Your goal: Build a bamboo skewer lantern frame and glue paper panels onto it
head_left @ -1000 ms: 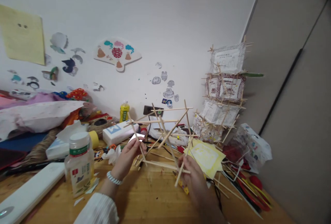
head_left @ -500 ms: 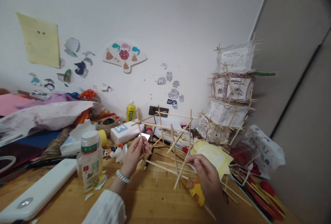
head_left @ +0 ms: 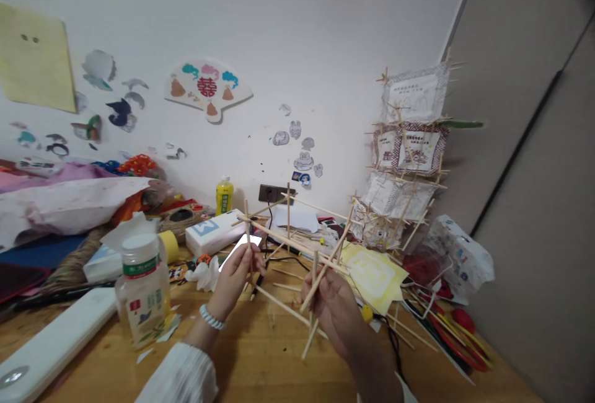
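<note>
Far left, a long white case (head_left: 60, 341) is lying on the table (head_left: 260, 369). Next to it a clear jar (head_left: 142, 294) with a white lid is standing upright; a yellow cap (head_left: 168, 246) is showing just behind its right side. A white box (head_left: 216, 229) with blue marking is sitting further back, crumpled tissue (head_left: 204, 277) lying in front of it. Above, a fan-shaped plaque (head_left: 208, 88) is hanging on the wall. Yellow bottle (head_left: 224, 197) is standing behind the box.

My left hand (head_left: 237, 273), coil band (head_left: 212, 317) on the wrist, is pinching the left upright of the stick frame between thumb and fingers. A bright flat slab (head_left: 235, 249) is lying just behind that hand.

Stick frame (head_left: 288, 220) is sitting between my two hands, in front of me, its lower bar running from the left hand down toward the right. Loose sticks are lying on the table behind it.

My right hand (head_left: 331, 304) is closing on sticks at the frame's near right corner, where several are crossing. Fingers are partly hidden there, so I can't say exactly which sticks they're holding.

Right of that, yellow paper (head_left: 376, 276) is lying flat, a stick-and-paper tower (head_left: 421, 149) is rising behind it, and a clear plastic bag (head_left: 458, 254) is slumping near the tower's base.
</note>
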Action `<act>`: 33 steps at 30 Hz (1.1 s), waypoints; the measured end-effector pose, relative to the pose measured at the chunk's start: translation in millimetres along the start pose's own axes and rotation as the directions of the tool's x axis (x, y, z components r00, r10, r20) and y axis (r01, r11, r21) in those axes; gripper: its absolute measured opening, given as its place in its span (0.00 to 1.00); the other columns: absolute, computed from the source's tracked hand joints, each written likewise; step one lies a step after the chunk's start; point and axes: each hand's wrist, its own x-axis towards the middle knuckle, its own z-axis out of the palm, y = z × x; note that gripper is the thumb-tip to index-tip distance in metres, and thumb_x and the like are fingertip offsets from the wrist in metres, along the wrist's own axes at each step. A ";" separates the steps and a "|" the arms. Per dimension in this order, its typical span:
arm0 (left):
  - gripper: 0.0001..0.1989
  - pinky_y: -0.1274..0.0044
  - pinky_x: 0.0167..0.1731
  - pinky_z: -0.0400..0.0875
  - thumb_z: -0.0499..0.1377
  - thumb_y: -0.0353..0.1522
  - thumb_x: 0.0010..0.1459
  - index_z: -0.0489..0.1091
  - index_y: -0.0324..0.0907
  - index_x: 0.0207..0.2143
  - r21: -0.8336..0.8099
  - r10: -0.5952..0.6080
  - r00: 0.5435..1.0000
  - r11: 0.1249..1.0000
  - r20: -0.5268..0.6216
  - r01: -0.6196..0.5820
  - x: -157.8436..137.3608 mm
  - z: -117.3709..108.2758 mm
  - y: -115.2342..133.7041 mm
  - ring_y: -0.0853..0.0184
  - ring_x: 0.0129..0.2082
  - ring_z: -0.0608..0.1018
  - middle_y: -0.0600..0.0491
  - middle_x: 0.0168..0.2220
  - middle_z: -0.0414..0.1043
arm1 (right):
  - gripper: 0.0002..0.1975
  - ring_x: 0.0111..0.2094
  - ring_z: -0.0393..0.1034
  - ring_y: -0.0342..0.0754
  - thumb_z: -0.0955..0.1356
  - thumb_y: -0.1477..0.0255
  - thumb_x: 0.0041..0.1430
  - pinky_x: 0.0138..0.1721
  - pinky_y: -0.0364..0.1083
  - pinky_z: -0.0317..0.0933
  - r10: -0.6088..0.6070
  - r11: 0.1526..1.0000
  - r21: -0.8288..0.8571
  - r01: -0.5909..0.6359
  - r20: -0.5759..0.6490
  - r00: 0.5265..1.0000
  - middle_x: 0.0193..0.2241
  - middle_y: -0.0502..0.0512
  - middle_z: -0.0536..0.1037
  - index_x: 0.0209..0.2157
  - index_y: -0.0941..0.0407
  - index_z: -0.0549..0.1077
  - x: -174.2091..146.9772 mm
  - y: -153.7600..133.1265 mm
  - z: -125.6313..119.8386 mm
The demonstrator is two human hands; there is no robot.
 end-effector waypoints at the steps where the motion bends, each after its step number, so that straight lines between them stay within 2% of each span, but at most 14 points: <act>1: 0.18 0.76 0.24 0.69 0.60 0.48 0.50 0.67 0.41 0.31 0.003 0.002 1.000 1.000 -0.001 -0.002 -0.1 0.1 0.2 0.69 0.21 0.74 0.55 0.23 0.70 | 0.21 0.21 0.60 0.39 0.76 0.54 0.38 0.26 0.40 0.57 0.010 1.000 -0.004 -0.010 0.008 1.000 0.18 0.45 0.67 0.26 0.56 0.74 -0.5 0.0 0.1; 13: 0.17 0.77 0.23 0.68 0.56 0.46 0.55 0.65 0.42 0.32 0.064 0.011 1.000 0.998 0.016 -0.012 -1.0 0.1 -0.1 0.69 0.21 0.73 0.57 0.23 0.69 | 0.22 0.17 0.53 0.36 0.76 0.53 0.35 0.23 0.40 0.54 -0.007 1.000 0.003 0.008 -0.080 0.997 0.18 0.43 0.65 0.24 0.56 0.72 -0.5 6.1 -1.1; 18: 0.17 0.77 0.23 0.68 0.56 0.47 0.55 0.64 0.41 0.33 0.076 0.012 1.000 0.997 0.023 -0.014 -1.6 0.3 1.4 0.69 0.21 0.73 0.57 0.23 0.69 | 0.23 0.18 0.55 0.37 0.76 0.52 0.35 0.21 0.40 0.52 -0.015 1.000 -0.020 0.013 -0.087 0.996 0.19 0.45 0.67 0.23 0.56 0.71 -1.7 4.4 0.2; 23: 0.17 0.77 0.22 0.68 0.56 0.46 0.55 0.64 0.41 0.33 0.080 0.020 1.000 0.997 0.021 -0.022 -1.4 0.1 0.8 0.70 0.21 0.73 0.58 0.23 0.69 | 0.23 0.17 0.52 0.37 0.75 0.51 0.37 0.21 0.40 0.51 -0.028 0.999 -0.034 0.026 -0.070 0.997 0.16 0.44 0.64 0.22 0.56 0.70 -1.3 3.7 -1.2; 33: 0.16 0.77 0.23 0.69 0.56 0.45 0.55 0.64 0.41 0.33 0.075 0.039 0.999 0.996 0.019 -0.041 -0.4 0.1 -0.9 0.70 0.20 0.74 0.57 0.22 0.69 | 0.21 0.20 0.54 0.39 0.74 0.52 0.41 0.23 0.40 0.51 -0.041 0.999 -0.030 0.040 -0.029 0.999 0.16 0.43 0.61 0.23 0.55 0.69 -2.6 4.2 -3.0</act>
